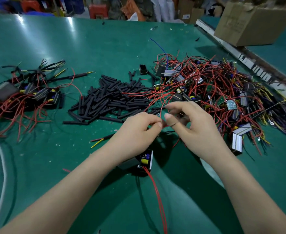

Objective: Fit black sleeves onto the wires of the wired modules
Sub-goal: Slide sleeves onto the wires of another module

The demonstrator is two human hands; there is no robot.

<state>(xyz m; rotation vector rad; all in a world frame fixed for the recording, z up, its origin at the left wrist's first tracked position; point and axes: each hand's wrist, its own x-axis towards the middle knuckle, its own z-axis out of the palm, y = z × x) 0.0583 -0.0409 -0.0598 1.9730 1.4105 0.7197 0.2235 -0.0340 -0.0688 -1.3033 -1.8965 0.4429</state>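
The left hand (138,130) has its fingers curled, thumb and forefinger pinching a red wire (166,126) just in front of the right hand (191,122); the right hand's thumb and forefinger pinch something small and dark at the same spot, blurred, so whether it is a sleeve I cannot tell; its other fingers are loosely spread above; the two hands nearly touch at the fingertips.

Below the left wrist, on the green worktop (71,48), lies a wired module (144,160), its open black case showing a yellow capacitor and a blue one; two red leads (159,198) run from it toward the near edge; beside the left forearm lies a short sleeved wire end (103,139) with red and yellow strands showing.

Beyond the hands is a loose heap of black sleeves (111,98), lying flat on the worktop; to the right of it a large tangle of modules with red, yellow and black wires (223,92) spreads toward the worktop's edge; to the left, well apart, a smaller group of modules (29,93) has black sleeves on its yellow-tipped wires.

A small open black case (143,69) stands behind the sleeve heap; what it holds cannot be made out; a cardboard box (252,22) sits at the far right, contents hidden; a white cable (2,166) curves along the left edge.
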